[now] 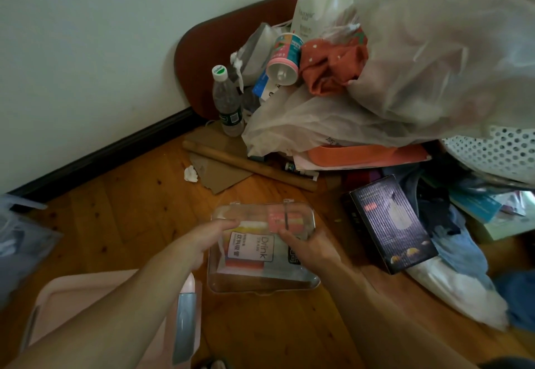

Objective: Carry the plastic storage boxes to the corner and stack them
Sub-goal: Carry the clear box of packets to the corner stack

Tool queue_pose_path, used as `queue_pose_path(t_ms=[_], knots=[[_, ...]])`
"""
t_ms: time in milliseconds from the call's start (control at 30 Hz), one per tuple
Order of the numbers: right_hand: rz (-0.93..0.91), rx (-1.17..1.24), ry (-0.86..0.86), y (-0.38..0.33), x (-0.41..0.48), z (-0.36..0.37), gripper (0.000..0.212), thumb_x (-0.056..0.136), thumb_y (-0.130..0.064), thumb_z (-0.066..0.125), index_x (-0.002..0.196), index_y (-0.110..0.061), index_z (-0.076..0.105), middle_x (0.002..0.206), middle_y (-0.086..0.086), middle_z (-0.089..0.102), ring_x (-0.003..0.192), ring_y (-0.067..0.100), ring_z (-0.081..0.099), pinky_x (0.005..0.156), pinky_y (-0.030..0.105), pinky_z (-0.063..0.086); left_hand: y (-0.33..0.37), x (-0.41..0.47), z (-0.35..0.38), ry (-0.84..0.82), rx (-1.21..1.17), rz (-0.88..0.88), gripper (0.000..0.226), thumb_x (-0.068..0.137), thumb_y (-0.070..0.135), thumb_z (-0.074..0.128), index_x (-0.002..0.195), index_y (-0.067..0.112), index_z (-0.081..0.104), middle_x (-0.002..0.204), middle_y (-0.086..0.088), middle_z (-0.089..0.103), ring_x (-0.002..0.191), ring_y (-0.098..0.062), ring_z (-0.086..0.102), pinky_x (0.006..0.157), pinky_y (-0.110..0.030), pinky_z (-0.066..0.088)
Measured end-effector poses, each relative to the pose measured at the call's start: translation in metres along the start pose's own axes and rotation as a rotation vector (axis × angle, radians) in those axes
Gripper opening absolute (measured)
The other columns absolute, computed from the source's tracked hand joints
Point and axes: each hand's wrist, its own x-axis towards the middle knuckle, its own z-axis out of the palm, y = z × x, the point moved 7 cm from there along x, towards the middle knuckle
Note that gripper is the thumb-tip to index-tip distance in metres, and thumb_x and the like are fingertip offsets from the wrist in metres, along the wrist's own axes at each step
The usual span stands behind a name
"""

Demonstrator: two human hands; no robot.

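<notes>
Clear storage box (262,277), lid shut, shows packets labelled "Drink Straw".

Both forearms bare, reaching forward and down from the bottom edge. Left hand (210,238) palm down, fingers extended and pointing right. Right hand (308,245) across from it, fingers curled, fingertips pointing left. The two hands near each other, not touching.

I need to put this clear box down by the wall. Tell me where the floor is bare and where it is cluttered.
Bare wood floor runs along the dark baseboard, from left of the crumpled tissue toward the bluish plastic item at the left edge. The strip between the clear box and the cardboard is also free. To the right it is crowded: plastic bags, dark book, clothes.
</notes>
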Motion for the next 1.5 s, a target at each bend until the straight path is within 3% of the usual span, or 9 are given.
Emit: queue_pose_path(t_ms=[133,267,333,533,700,900,1033,1267,1500], knots=[[0.041,0.104,0.014,0.007,0.001,0.002,0.087,0.070,-0.071,0.067,0.130,-0.011,0.047,0.117,0.005,0.062,0.103,0.023,0.060,0.086,0.039,0.052,-0.002,0.003,-0.001,-0.015,-0.007,0.002,0.027,0.082,0.042,0.070,0.078,0.027,0.048,0.077,0.002,0.049,0.075,-0.016,0.040,0.097,-0.045,0.031],[0.036,0.126,0.029,0.008,0.000,0.002,0.085,0.073,-0.067,0.068,0.133,-0.012,0.041,0.105,-0.002,0.056,0.094,0.017,0.055,0.071,0.031,0.045,-0.004,0.003,0.007,-0.074,-0.004,-0.013,0.020,0.083,0.035,0.070,0.082,0.023,0.054,0.061,0.001,0.065,0.057,-0.015,0.060,0.050,-0.029,0.046],[0.030,0.109,0.044,0.009,0.001,0.001,0.083,0.075,-0.065,0.068,0.133,-0.013,0.040,0.096,-0.006,0.050,0.087,0.014,0.051,0.065,0.029,0.041,-0.003,0.003,0.010,-0.082,-0.010,0.008,0.017,0.086,0.030,0.068,0.084,0.020,0.055,0.045,0.005,0.064,0.036,-0.008,0.060,0.026,-0.019,0.037],[0.008,0.070,0.061,0.009,0.001,-0.001,0.073,0.079,-0.054,0.070,0.130,-0.012,0.041,0.092,-0.005,0.048,0.086,0.015,0.051,0.064,0.029,0.041,-0.004,0.006,0.010,-0.075,-0.044,0.052,0.016,0.085,0.023,0.071,0.085,0.020,0.055,0.043,0.009,0.062,0.032,-0.003,0.056,0.020,-0.018,0.030],[0.003,0.102,0.085,0.004,-0.002,-0.005,0.068,0.078,-0.052,0.073,0.126,-0.015,0.043,0.108,0.001,0.060,0.098,0.021,0.060,0.083,0.042,0.053,-0.002,0.005,0.011,-0.091,-0.110,0.075,0.019,0.084,0.018,0.071,0.100,0.016,0.059,0.062,-0.002,0.072,0.047,-0.012,0.067,0.029,-0.022,0.043],[-0.012,0.175,0.131,-0.005,-0.006,-0.014,0.066,0.073,-0.053,0.075,0.122,-0.019,0.046,0.108,0.000,0.063,0.097,0.022,0.062,0.085,0.046,0.054,0.000,0.010,0.003,0.004,-0.217,0.130,0.051,0.078,0.007,0.076,0.122,0.013,0.051,0.085,-0.014,0.074,0.063,-0.023,0.073,0.042,-0.028,0.052],[-0.038,0.244,0.168,-0.010,-0.007,-0.019,0.066,0.069,-0.054,0.077,0.118,-0.023,0.047,0.111,0.000,0.062,0.099,0.022,0.061,0.085,0.047,0.054,0.004,0.008,-0.001,0.024,-0.253,0.190,0.051,0.076,0.012,0.078,0.119,0.018,0.052,0.084,-0.008,0.075,0.065,-0.019,0.073,0.046,-0.029,0.054],[-0.092,0.299,0.168,-0.033,-0.012,-0.020,0.074,0.063,-0.060,0.077,0.121,-0.026,0.046,0.117,0.002,0.058,0.106,0.025,0.059,0.090,0.049,0.051,0.011,0.001,-0.018,0.125,-0.270,0.311,0.055,0.075,0.026,0.079,0.121,0.025,0.050,0.102,-0.006,0.070,0.093,-0.026,0.068,0.079,-0.047,0.057],[-0.095,0.308,0.178,-0.058,-0.019,-0.021,0.085,0.057,-0.067,0.075,0.127,-0.029,0.046,0.121,0.000,0.056,0.112,0.024,0.056,0.093,0.050,0.050,0.022,-0.014,-0.040,0.226,-0.253,0.411,0.051,0.076,0.036,0.078,0.119,0.030,0.052,0.101,0.004,0.068,0.089,-0.016,0.066,0.066,-0.033,0.054]])
